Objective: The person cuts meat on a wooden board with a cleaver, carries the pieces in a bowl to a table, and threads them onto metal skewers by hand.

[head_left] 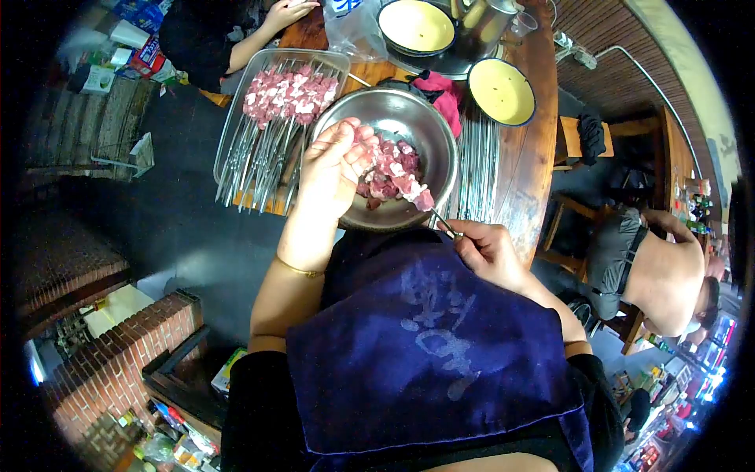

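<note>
A metal skewer (pixel 443 221) carries several pieces of raw meat (pixel 403 182) over a steel bowl (pixel 442 149). My right hand (pixel 489 253) is closed on the skewer's bare end, below the bowl's right edge. My left hand (pixel 336 167) is above the bowl's left side, its fingers bent around the meat at the far end of the skewer. More loose meat pieces lie in the bowl. A clear tray (pixel 228 135) left of the bowl holds skewers loaded with meat (pixel 289 94). Bare metal skewers (pixel 478 169) lie right of the bowl.
Yellow dishes (pixel 415 27) (pixel 501 92) and a metal pot (pixel 486 27) stand at the back of the wooden table (pixel 527 173). A pink cloth (pixel 440 98) lies behind the bowl. Another person's arm (pixel 259 43) reaches in at top left; a person (pixel 661 271) is far right.
</note>
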A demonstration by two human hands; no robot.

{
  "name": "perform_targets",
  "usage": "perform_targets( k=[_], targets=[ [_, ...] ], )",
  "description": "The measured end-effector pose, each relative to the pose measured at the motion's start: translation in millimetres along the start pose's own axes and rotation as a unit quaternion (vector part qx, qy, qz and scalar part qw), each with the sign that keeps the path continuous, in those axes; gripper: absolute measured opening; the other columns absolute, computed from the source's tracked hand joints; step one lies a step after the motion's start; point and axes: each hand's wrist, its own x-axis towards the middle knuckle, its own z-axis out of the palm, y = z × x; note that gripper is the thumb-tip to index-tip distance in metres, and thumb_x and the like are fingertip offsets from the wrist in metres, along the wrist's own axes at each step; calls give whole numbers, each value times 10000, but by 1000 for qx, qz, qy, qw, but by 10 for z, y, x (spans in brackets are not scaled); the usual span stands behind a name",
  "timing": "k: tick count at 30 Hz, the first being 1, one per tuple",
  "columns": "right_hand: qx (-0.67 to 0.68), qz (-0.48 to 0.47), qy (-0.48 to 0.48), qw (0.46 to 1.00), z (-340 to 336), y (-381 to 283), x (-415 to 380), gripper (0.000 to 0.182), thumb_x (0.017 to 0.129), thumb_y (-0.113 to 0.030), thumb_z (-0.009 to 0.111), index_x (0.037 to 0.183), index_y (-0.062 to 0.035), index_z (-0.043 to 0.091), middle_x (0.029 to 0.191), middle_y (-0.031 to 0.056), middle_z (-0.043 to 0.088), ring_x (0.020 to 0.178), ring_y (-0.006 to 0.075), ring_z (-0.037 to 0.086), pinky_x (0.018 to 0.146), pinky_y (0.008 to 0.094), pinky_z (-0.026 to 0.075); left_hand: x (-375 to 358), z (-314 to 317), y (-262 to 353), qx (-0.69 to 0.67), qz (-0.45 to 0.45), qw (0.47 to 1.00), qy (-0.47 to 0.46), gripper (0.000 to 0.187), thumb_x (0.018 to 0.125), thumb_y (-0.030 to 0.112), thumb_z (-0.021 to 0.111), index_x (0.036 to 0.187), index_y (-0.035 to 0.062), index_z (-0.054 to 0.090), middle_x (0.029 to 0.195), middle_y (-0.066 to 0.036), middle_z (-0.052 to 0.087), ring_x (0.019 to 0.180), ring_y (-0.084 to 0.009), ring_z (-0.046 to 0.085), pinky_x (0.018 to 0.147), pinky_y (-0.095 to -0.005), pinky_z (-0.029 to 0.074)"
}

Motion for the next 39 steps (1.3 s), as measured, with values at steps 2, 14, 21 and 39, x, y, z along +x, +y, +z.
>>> perform_targets(
  k=[2,14,21,39],
  targets=[
    [-2,-5,1,1000,2,-3,8,295,919,-9,520,1188,15,638,754,93,647,680,90,570,634,264,486,-13,45,45,13,-9,1000,13,162,978,180,581,1067,53,628,971,-108,688,899,-188,670,761,-312,547],
    [-21,-49,-1,999,-13,-128,85,309,913,11,522,1202,29,631,753,94,635,680,91,566,641,259,481,-36,84,98,76,-30,997,13,183,975,179,579,1056,29,645,1044,-159,695,971,-237,680,842,-373,548],
    [86,-11,-6,996,74,-148,240,305,944,-17,510,1220,2,638,752,25,635,642,59,505,593,239,450,-45,176,-56,-10,-49,998,-22,348,1017,296,488,1203,17,582,1233,-161,628,1147,-288,606,954,-428,501],
    [200,17,-8,980,97,-155,467,184,962,-68,540,1044,24,677,727,-24,598,646,36,500,576,207,418,-130,343,-339,-159,-41,983,-87,330,974,238,586,1265,86,553,1309,-122,563,1211,-234,518,982,-399,458]
  ],
)
